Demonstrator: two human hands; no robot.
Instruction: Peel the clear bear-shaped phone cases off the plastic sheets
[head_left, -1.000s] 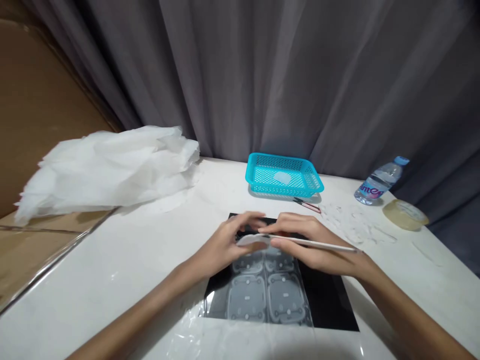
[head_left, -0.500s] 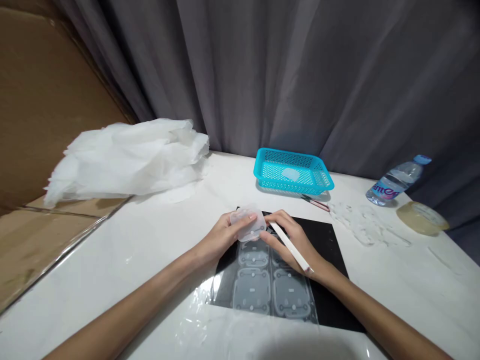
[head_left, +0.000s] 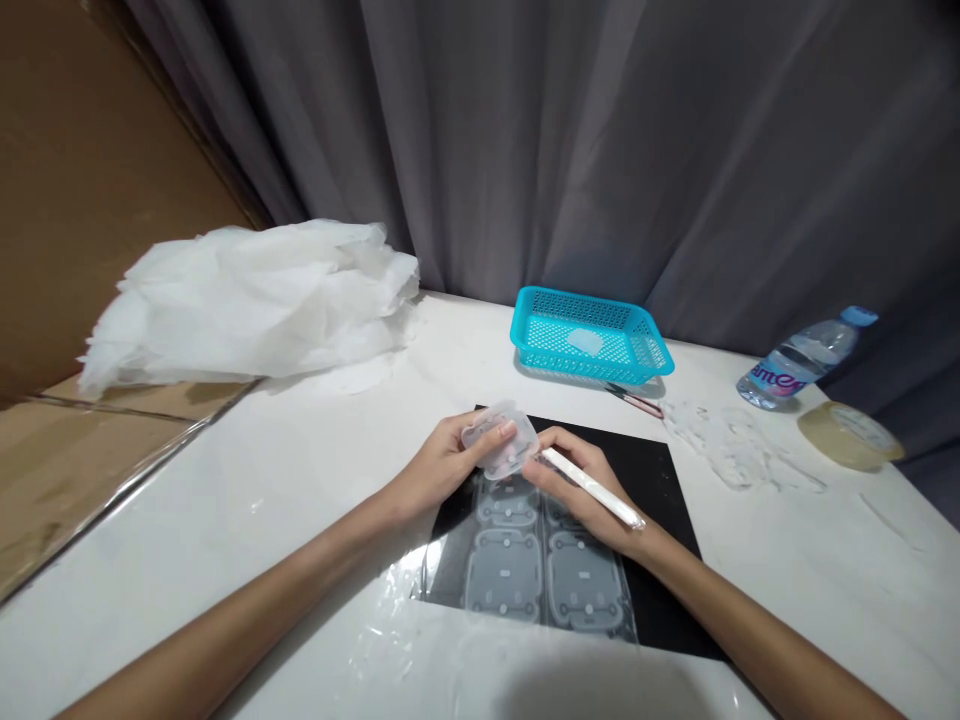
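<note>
Between the thumb and fingers of my left hand [head_left: 444, 462] is a translucent, rounded-square plastic piece [head_left: 495, 450], tilted up off the mat. My right hand [head_left: 589, 490] is closed around a slim white pen-like tool [head_left: 592, 487]; its tip lies at the piece's right edge and is too small to make out. The right fingertips are at that same edge. Below both hands, a clear plastic bag [head_left: 544, 570] with several similar grey-looking pieces [head_left: 504, 575] lies on a black mat [head_left: 664, 560].
A turquoise basket [head_left: 652, 345] with one pale piece inside stands at the back. Near it lie tweezers [head_left: 637, 402] and white plastic scraps [head_left: 727, 440]. A water bottle [head_left: 802, 362] and a tape roll [head_left: 851, 435] are at right, white sheeting [head_left: 255, 300] and cardboard [head_left: 90, 460] at left.
The plastic piece has turned a little in my left hand. The white tool has swung to a flatter angle, its back end further right. The view has shifted slightly.
</note>
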